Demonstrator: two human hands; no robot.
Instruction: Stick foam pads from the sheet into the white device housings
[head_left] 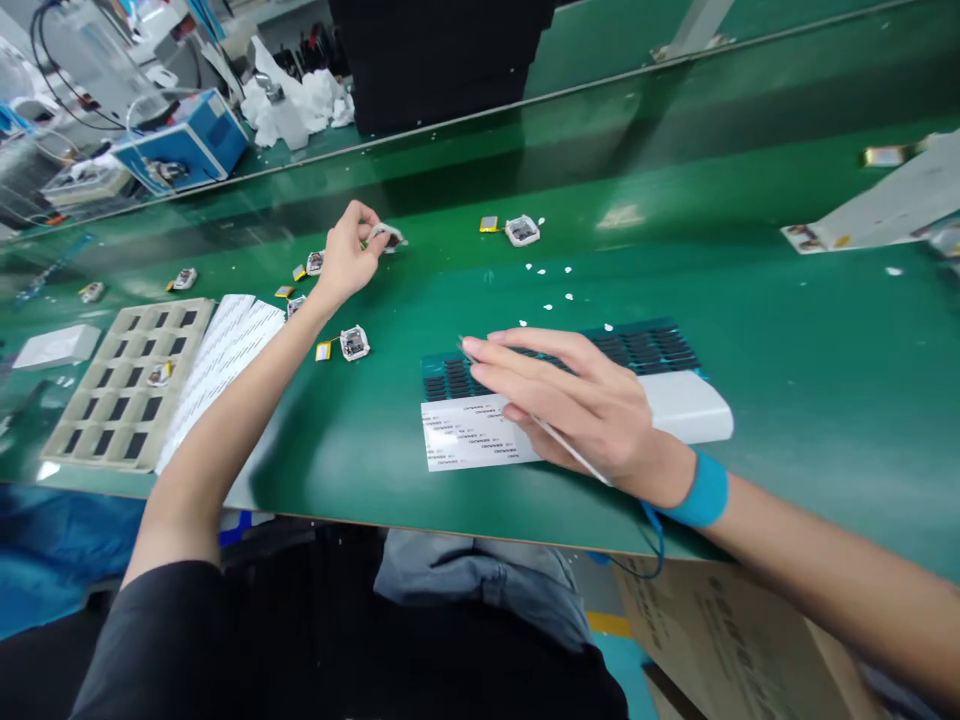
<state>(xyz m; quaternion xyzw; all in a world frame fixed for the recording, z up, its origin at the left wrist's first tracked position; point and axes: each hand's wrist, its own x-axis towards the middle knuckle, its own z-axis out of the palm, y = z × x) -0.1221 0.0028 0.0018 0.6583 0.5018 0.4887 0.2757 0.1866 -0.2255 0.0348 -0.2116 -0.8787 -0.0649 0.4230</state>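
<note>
Cardboard [720,640] showed below the near edge of the green surface [787,440]. Toward that edge's left end lay a compartmented tray [93,378], dark rectangles in nearly all its compartments; one in the middle row held a small yellow-and-white piece [159,374]. Right of centre, the right hand [592,410] had its fingers closed lightly on a slim tool [562,448], above a printed sheet [457,450] and a black-slotted teal sheet [652,345]. Farther back, left of centre, the left hand [352,250] pinched a white-framed module [388,238] between nearly closed fingertips. Past the surface's far edge stood a blue box [187,145] and a pump bottle [286,115], contents unclear.
</note>
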